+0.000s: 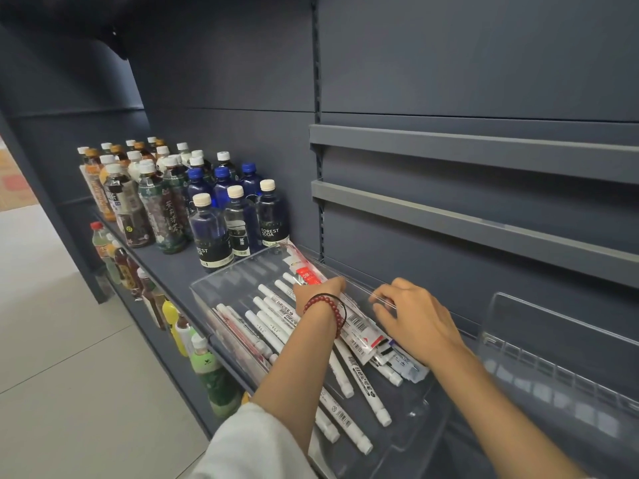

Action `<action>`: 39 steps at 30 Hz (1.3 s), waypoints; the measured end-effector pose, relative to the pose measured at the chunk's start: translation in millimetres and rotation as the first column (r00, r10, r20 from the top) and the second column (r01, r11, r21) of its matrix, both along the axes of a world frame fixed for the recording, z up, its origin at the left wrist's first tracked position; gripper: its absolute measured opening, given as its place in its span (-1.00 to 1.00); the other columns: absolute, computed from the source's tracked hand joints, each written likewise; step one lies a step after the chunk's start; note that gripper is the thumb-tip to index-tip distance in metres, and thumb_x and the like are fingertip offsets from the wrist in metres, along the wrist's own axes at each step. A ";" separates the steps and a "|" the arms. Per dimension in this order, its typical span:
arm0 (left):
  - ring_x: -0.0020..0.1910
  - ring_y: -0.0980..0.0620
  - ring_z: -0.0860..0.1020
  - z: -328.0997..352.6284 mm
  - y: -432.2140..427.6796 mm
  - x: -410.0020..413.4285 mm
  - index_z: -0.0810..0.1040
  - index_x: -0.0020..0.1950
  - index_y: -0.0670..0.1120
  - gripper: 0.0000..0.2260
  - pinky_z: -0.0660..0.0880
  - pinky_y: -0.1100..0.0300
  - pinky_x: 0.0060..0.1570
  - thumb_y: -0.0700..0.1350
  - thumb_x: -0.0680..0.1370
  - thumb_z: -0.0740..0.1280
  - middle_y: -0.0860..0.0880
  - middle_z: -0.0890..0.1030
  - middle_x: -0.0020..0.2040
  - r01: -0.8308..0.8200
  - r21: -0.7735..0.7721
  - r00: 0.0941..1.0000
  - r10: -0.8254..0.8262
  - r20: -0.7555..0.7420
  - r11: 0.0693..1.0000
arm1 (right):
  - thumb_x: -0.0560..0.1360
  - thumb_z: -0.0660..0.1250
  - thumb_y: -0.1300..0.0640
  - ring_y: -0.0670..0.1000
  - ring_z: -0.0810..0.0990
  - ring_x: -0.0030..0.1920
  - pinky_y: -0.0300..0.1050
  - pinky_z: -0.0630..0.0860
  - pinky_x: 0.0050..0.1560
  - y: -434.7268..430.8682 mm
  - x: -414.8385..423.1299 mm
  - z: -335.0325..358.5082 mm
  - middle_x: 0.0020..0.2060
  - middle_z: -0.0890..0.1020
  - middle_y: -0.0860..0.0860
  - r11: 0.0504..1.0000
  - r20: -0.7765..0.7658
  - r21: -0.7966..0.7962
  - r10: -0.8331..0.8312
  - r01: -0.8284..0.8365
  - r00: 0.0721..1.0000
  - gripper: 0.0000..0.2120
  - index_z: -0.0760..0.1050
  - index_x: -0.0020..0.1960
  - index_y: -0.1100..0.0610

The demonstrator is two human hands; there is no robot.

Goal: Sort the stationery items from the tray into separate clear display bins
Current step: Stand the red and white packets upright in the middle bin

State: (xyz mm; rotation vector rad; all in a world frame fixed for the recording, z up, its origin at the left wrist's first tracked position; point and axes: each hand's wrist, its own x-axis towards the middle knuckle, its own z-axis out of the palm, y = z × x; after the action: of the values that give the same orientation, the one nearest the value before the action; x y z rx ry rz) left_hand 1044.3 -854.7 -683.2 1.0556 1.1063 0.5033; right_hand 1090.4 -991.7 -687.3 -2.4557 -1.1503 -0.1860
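Observation:
A clear plastic tray (211, 288) sits on the dark shelf and holds several white pens (273, 326) lying side by side. At its back right lies a stack of packaged refills (359, 326) with red labels and barcodes. My left hand (320, 290), with a red bead bracelet on the wrist, reaches into the tray and grips the upper part of a refill packet (307, 274). My right hand (411, 316) has its fingers curled over the thin clear back wall of the tray (366, 288), next to the packets. A clear display bin (553, 340) with dividers stands to the right.
Rows of drink bottles (207, 229) stand on the shelf left of the tray, with more bottles (173, 323) on the lower shelf. Two grey shelf rails (484, 153) run along the back panel above. Light floor tiles (52, 340) lie to the left.

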 end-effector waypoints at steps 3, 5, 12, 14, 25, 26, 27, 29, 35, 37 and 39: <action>0.13 -0.21 0.53 -6.8 5.9 -1.9 0.27 0.36 -0.23 -0.39 0.51 -0.02 0.02 -0.22 0.38 0.46 -0.22 0.51 0.20 -0.024 0.018 0.998 0.025 -0.065 1.000 | 0.61 0.19 0.03 -0.06 0.54 -0.09 -0.18 0.48 -0.15 -0.4 0.5 -0.8 -0.05 0.45 -0.16 1.000 -0.005 -0.003 0.007 -0.007 1.000 -0.81 0.55 0.13 -0.07; 0.13 -0.20 0.52 -10.0 7.6 -1.9 0.28 0.35 -0.26 -0.40 0.49 0.01 0.03 -0.18 0.41 0.47 -0.21 0.50 0.20 -0.024 0.028 0.996 0.027 -0.088 0.999 | 0.61 0.19 0.02 -0.07 0.52 -0.11 -0.19 0.44 -0.17 -0.5 0.6 -0.7 -0.07 0.43 -0.18 1.000 -0.006 -0.003 0.000 0.000 1.000 -0.81 0.55 0.12 -0.08; -0.06 -0.16 0.57 -1.6 10.8 -20.6 0.42 0.12 -0.25 -0.69 0.53 0.04 -0.02 -0.23 0.43 0.40 -0.15 0.55 -0.07 -0.016 0.084 0.994 0.025 -0.109 0.996 | 0.59 0.22 -0.07 -0.03 0.52 0.12 -0.09 0.47 0.02 -0.7 -2.6 2.6 0.13 0.50 -0.09 0.997 0.001 -0.074 -0.010 0.010 1.000 -0.68 0.44 0.33 -0.07; -0.08 -0.12 0.55 7.6 14.9 -32.2 0.42 0.06 -0.26 -0.72 0.51 0.09 0.00 -0.21 0.43 0.41 -0.12 0.53 -0.13 -0.008 0.163 0.994 0.026 -0.108 0.987 | 0.56 0.26 -0.12 -0.04 0.48 0.18 -0.07 0.47 0.13 -2.4 -2.6 8.3 0.15 0.51 -0.08 1.000 -0.021 -0.011 -0.016 0.016 1.000 -0.61 0.43 0.35 -0.05; -0.07 -0.09 0.64 124.4 -34.7 -51.4 0.54 0.06 -0.15 -0.50 0.56 -0.05 0.09 -0.05 0.16 0.49 -0.08 0.66 -0.03 -0.051 0.351 0.942 -0.072 0.328 0.935 | 0.52 0.37 -0.03 -0.14 0.58 -0.12 -0.54 0.38 -0.15 -81.9 -38.4 109.8 -0.01 0.60 -0.15 0.903 -0.197 0.428 0.062 0.028 0.979 -0.82 0.58 0.10 -0.05; -0.09 -0.09 0.65 135.6 -47.8 -48.8 0.54 0.03 -0.14 -0.54 0.57 -0.06 0.06 -0.07 0.17 0.50 -0.08 0.66 -0.04 -0.029 0.347 0.923 -0.108 0.369 0.937 | 0.52 0.36 -0.03 -0.15 0.59 -0.10 -0.55 0.38 -0.16 -95.8 -42.6 119.0 -0.02 0.61 -0.18 0.888 -0.213 0.456 0.049 0.055 0.976 -0.83 0.59 0.09 -0.06; -0.11 -0.09 0.65 146.6 -63.7 -47.3 0.54 0.00 -0.14 -0.60 0.58 -0.04 0.03 -0.11 0.22 0.51 -0.09 0.67 -0.04 0.000 0.340 0.903 -0.146 0.405 0.941 | 0.53 0.35 -0.04 -0.16 0.59 -0.08 -0.53 0.39 -0.15 -110.6 -46.4 127.0 -0.02 0.63 -0.20 0.871 -0.232 0.484 0.039 0.080 0.972 -0.84 0.59 0.08 -0.07; -0.17 -0.07 0.65 162.7 -100.2 -46.2 0.53 -0.06 -0.15 -0.77 0.60 0.05 -0.09 -0.23 0.35 0.49 -0.11 0.66 -0.08 0.088 0.328 0.851 -0.243 0.466 0.940 | 0.54 0.33 -0.04 -0.19 0.61 -0.04 -0.43 0.42 -0.10 -142.1 -54.5 139.2 -0.04 0.64 -0.23 0.829 -0.265 0.544 0.024 0.129 0.964 -0.86 0.60 0.06 -0.08; -0.29 -0.03 0.62 125.3 -215.3 -34.5 0.55 0.00 -0.20 -0.83 0.59 0.20 -0.36 -0.28 0.43 0.42 -0.14 0.65 -0.15 0.640 0.233 0.674 -0.681 0.286 0.732 | 0.55 0.29 -0.07 -0.15 0.65 -0.09 -0.19 0.56 -0.16 -246.3 -71.9 129.4 -0.02 0.64 -0.17 0.771 -0.417 0.519 -0.148 0.368 0.897 -0.83 0.56 0.09 -0.06; -0.22 -0.08 0.64 101.2 -250.2 -30.3 0.55 0.08 -0.22 -0.76 0.61 0.13 -0.24 -0.26 0.43 0.43 -0.19 0.67 -0.04 0.780 0.162 0.565 -0.792 0.232 0.604 | 0.54 0.31 -0.06 -0.12 0.65 -0.09 -0.23 0.54 -0.25 -279.5 -76.5 111.1 -0.02 0.65 -0.14 0.753 -0.479 0.473 -0.216 0.457 0.851 -0.82 0.54 0.10 -0.06; -0.17 -0.11 0.64 81.2 -281.9 -26.6 0.56 0.12 -0.23 -0.72 0.61 0.10 -0.18 -0.26 0.42 0.43 -0.22 0.66 0.03 0.872 0.118 0.451 -0.873 0.187 0.476 | 0.52 0.36 -0.02 -0.16 0.64 -0.16 -0.31 0.50 -0.35 -307.4 -81.5 87.7 -0.07 0.66 -0.13 0.705 -0.518 0.462 -0.278 0.538 0.809 -0.80 0.55 0.12 -0.02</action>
State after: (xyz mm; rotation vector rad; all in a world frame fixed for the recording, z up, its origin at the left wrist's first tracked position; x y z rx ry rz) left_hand 1017.7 -1136.6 -602.0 1.3780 0.2233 -0.2378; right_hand 1008.9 -1299.1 -599.6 -1.9944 -0.2538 -0.1209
